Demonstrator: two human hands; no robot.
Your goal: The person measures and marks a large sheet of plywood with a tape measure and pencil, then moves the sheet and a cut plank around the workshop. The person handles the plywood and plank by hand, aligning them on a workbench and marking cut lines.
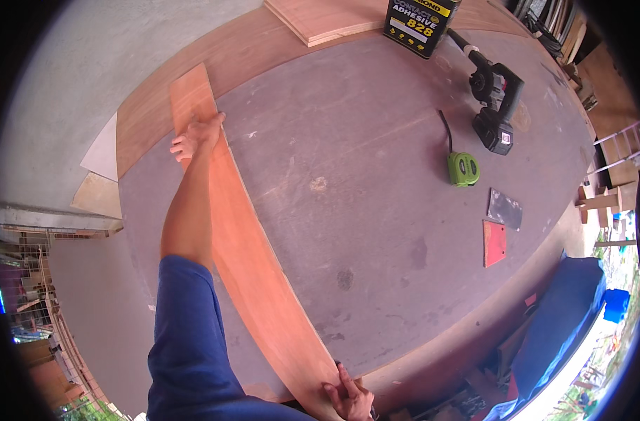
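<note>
A long, narrow strip of reddish plywood lies slantwise over the left part of the grey worktable. Toward its far end my left hand grips it across the width, fingers over the left edge and thumb at the right edge. At the near end, by the lower rim of the view, my right hand holds the strip's right edge with thumb and fingers. Part of that hand is cut off by the picture's edge.
Rightward on the table lie a green tape measure, a black cordless blower, a dark flat piece and a red one. At the back stand a black and yellow tin and stacked plywood panels. Blue sheeting hangs at right.
</note>
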